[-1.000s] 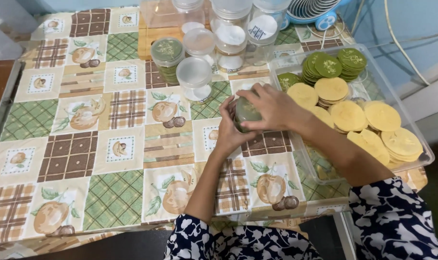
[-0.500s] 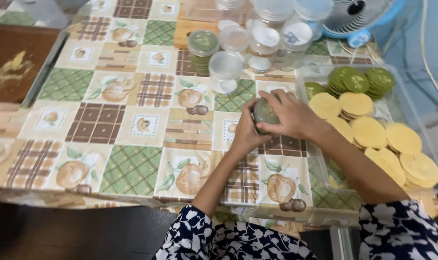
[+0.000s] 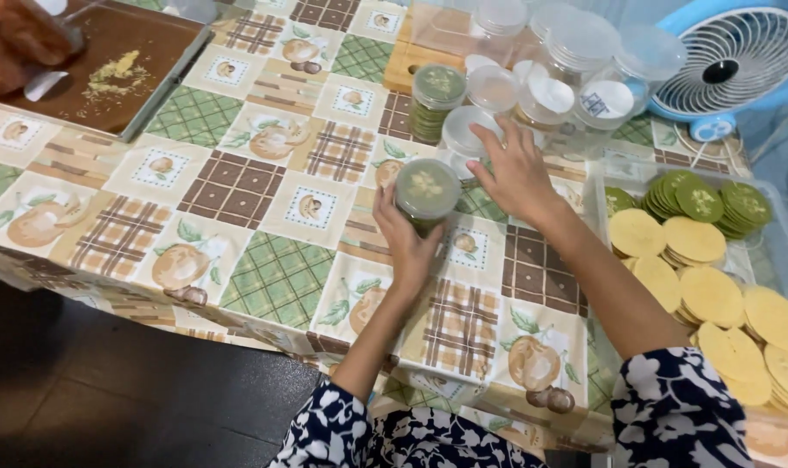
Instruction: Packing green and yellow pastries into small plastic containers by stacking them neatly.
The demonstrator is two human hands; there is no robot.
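Note:
My left hand [image 3: 409,245] grips a small clear round jar [image 3: 427,194] packed with green cookies, held upright over the patterned tablecloth [image 3: 238,186]. My right hand [image 3: 514,170] reaches forward with fingers spread, its fingertips touching a clear round lid [image 3: 465,132] lying on the table. Just behind stands another filled jar of green cookies [image 3: 436,101]. Beside it is a cluster of empty clear jars and lids [image 3: 576,69].
A clear tray [image 3: 780,251] at the right holds stacks of yellow and green round cookies. A blue desk fan [image 3: 734,61] stands at the back right. A brown baking tray [image 3: 108,69] with crumbs sits at the far left, where another person's hand [image 3: 17,43] shows.
My right hand has left the jar and reached forward to the lid. My left hand alone now holds the filled jar. The view has shifted left, showing the baking tray.

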